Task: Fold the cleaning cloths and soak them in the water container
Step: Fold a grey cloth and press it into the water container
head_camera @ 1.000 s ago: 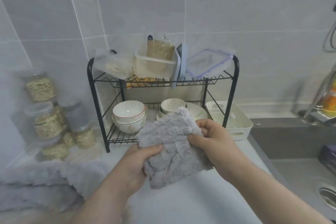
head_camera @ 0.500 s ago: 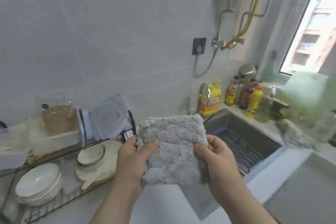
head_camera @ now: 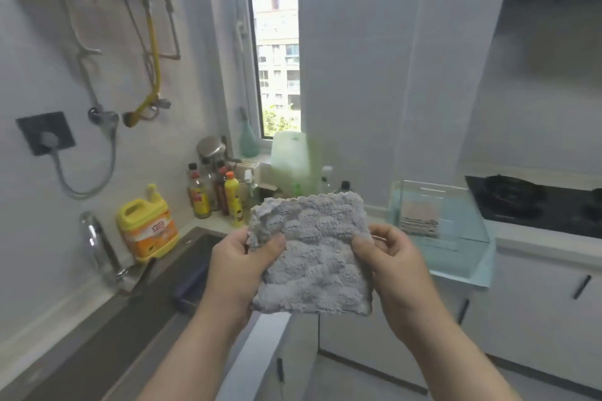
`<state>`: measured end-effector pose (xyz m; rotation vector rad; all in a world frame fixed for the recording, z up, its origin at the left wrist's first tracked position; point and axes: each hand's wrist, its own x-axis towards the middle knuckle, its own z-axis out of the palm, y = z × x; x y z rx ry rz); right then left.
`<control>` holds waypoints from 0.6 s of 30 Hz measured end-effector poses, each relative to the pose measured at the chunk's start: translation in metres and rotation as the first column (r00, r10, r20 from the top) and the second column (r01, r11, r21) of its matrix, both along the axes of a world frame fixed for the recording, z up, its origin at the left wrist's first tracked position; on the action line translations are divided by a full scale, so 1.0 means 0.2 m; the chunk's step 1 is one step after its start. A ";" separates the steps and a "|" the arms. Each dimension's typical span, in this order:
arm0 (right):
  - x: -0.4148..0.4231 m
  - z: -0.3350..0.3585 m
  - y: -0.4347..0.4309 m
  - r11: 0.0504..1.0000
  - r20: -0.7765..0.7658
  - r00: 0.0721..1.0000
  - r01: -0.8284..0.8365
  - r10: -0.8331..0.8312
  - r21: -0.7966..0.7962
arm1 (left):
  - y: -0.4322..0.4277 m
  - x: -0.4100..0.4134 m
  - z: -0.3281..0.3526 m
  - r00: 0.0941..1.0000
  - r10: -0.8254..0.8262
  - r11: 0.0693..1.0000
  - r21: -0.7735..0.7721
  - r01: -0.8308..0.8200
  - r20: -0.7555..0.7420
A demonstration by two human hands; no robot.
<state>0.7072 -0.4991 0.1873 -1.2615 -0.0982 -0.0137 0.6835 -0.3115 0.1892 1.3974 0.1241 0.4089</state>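
In the head view, a person stands in a narrow kitchen holding a grey fluffy folded cloth (head_camera: 312, 254) up at chest height, between the two hands and clear of every surface. It is already a neat, thick square with the layered edges at the bottom.

The left hand (head_camera: 241, 267) pinches the cloth's left edge, with the thumb laid flat on the front face. The other fingers are behind the pile, so I cannot tell how they lie. The right hand (head_camera: 391, 257) pinches the right edge the same way, thumb on the front and fingers (head_camera: 389, 238) curled round the back.

A clear rectangular glass water container (head_camera: 456, 238) stands beyond the cloth and to the right, on the white bench (head_camera: 537, 239) beside a black gas hob (head_camera: 534, 202). A pale folded bundle (head_camera: 418, 215) sits inside it, seemingly a cloth put there to soak. I cannot make out the water level.

On the left are a dark steel sink (head_camera: 182, 270) and a yellow plastic detergent jug (head_camera: 148, 231). They look to play no part here.

Folding of this cloth looks finished, and the step in hand is carrying it to the container. The next move calls for swinging it right and forward over the glass rim, then lowering it flat so the folds hold. The fingers should let go only once it is down in the water.
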 end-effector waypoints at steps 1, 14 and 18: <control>0.06 0.01 -0.11 0.999 0.011 0.999 0.033 -0.033 -0.011 | -0.10 0.09 0.01 0.999 -0.041 0.999 -0.009 0.040 -0.007; 0.64 0.02 -1.03 0.922 -0.038 0.925 0.374 -0.379 -0.105 | -1.03 0.96 0.02 0.936 -0.348 0.938 -0.019 0.347 -0.062; 0.88 0.02 -1.17 0.900 -0.038 0.904 0.418 -0.426 -0.123 | -1.19 1.28 -0.01 0.905 -0.416 0.909 -0.023 0.416 -0.090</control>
